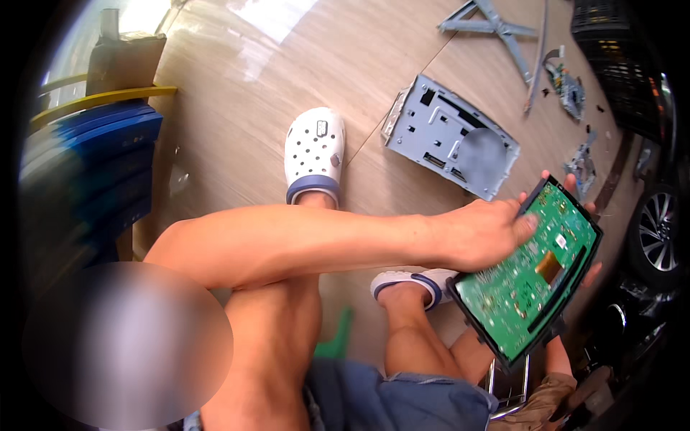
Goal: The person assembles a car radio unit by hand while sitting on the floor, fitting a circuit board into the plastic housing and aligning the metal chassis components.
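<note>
A green circuit board (514,287) in a black rectangular frame is held tilted at the right, component side up. My left hand (492,230) grips its left edge, with the thumb pressed on the green face. Only parts of my right hand (592,276) show past the board's right side; the rest is hidden behind the board it supports. Several fingertips also stick out beyond the board's far edge. Just past my left hand, a grey metal housing (422,122) with slots and cut-outs lies on the floor.
Beyond the housing lie a crossed metal bracket (496,29) and small loose circuit boards (571,97). A black crate (618,61) and a car wheel (658,228) border the right. Blue stacked items (108,154) and a cardboard box (129,65) stand left. My white clog (313,147) rests between.
</note>
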Demonstrator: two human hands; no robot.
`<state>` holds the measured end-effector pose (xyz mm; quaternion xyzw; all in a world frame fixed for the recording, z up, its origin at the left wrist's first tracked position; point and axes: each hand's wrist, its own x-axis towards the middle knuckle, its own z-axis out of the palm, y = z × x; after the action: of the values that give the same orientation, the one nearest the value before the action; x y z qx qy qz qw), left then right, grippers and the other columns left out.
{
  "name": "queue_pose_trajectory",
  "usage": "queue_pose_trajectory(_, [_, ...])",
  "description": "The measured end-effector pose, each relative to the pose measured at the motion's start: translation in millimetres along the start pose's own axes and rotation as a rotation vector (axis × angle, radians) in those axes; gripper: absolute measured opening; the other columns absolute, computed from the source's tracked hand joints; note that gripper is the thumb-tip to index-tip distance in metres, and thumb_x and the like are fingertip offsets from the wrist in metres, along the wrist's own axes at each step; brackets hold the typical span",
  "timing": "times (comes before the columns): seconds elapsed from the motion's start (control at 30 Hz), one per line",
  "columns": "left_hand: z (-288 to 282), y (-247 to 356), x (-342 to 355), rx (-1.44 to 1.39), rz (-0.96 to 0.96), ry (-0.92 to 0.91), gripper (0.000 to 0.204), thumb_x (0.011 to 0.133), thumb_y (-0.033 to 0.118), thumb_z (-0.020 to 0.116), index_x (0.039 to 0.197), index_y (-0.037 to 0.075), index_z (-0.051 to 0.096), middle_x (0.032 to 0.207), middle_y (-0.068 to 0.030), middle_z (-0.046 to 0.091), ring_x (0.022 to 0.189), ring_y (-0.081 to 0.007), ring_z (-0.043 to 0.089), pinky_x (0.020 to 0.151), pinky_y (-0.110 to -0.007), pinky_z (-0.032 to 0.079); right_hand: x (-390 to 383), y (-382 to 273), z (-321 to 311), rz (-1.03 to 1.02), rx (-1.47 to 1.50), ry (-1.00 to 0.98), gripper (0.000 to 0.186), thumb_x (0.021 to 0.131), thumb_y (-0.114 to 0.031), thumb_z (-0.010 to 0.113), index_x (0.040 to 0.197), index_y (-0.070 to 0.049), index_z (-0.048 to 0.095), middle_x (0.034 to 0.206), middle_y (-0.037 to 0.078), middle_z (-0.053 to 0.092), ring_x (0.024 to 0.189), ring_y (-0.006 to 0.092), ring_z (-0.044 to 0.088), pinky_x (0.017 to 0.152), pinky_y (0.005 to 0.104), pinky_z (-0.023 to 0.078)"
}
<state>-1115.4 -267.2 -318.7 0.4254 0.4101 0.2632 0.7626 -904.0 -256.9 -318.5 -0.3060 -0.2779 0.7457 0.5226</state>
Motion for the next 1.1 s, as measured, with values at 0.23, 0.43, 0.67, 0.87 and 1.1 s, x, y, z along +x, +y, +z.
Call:
queue_pose_trajectory(0.23, [-121,-3,39,0.914,0.466,0.416,0.055,0.099,0.054,0.062,0.109,0.003,0.077,0.085,-0.0243,0.073,0.075,-0.0372,0.074,0.072,-0.044,0.061,-16,-5,-66,0.149,0.178,-0.027,0.09,0.085,-0.067,0.072,0.159,-0.026,0.041,0.172,0.01,0.02,0.158,0.0415,0.012,0.12,0.065,0.033])
queue_pose_trajectory(0.43, [-167,-5,76,1.156,-0.07,0.027,0.087,0.086,0.082,0.059,0.11,0.0,0.077,0.099,-0.0225,0.076,0.097,-0.0367,0.074,0.088,-0.044,0.059,-64,67,-102,0.145,0.482,0.127,0.085,0.094,-0.07,0.054,0.158,-0.016,0.042,0.167,0.019,0.027,0.141,0.0522,0.038,0.103,0.0687,0.047])
queue_pose_trajectory(0.67, [-154,-8,69,0.875,-0.195,-0.12,0.076,0.093,0.072,0.06,0.13,0.007,0.07,0.112,-0.0216,0.074,0.106,-0.0314,0.073,0.096,-0.043,0.057,-74,88,-69,0.182,0.664,0.275,0.078,0.095,-0.069,0.05,0.153,-0.016,0.05,0.158,0.02,0.043,0.117,0.0584,0.057,0.085,0.0676,0.057])
queue_pose_trajectory(0.87, [-142,-20,24,0.544,-0.217,-0.097,0.07,0.103,0.06,0.052,0.148,0.007,0.057,0.126,-0.0201,0.071,0.113,-0.0282,0.07,0.099,-0.04,0.057,-61,97,-46,0.226,0.603,0.478,0.075,0.095,-0.063,0.054,0.148,-0.01,0.053,0.143,0.024,0.057,0.124,0.0516,0.055,0.105,0.0679,0.046])
queue_pose_trajectory(1.1, [-74,-91,-39,0.209,-0.107,0.146,0.062,0.112,0.042,0.046,0.162,0.007,0.033,0.137,-0.023,0.064,0.124,-0.0264,0.061,0.108,-0.036,0.046,-67,91,-88,0.173,0.596,0.305,0.077,0.095,-0.054,0.051,0.155,-0.006,0.044,0.149,0.024,0.053,0.139,0.0466,0.049,0.112,0.0668,0.041])
